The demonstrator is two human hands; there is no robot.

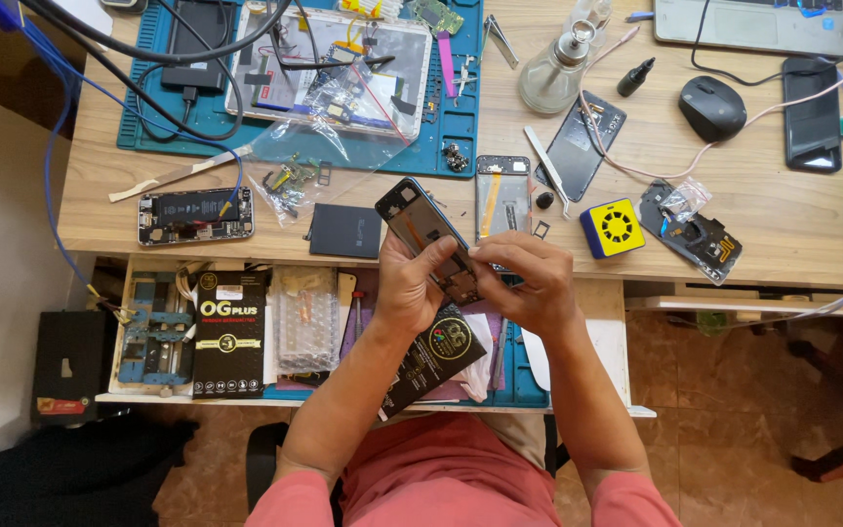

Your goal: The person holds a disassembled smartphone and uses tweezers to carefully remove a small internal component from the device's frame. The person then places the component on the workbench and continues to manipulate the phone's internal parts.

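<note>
Now both hands, phone frame tilted up-left

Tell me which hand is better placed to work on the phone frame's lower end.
Probably the right hand: its fingertips already pinch at the phone frame's lower end, while the left hand wraps the frame from below, steadying it.

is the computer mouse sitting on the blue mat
No, the black mouse rests on the bare wooden desk, well right of the blue mat.
</note>
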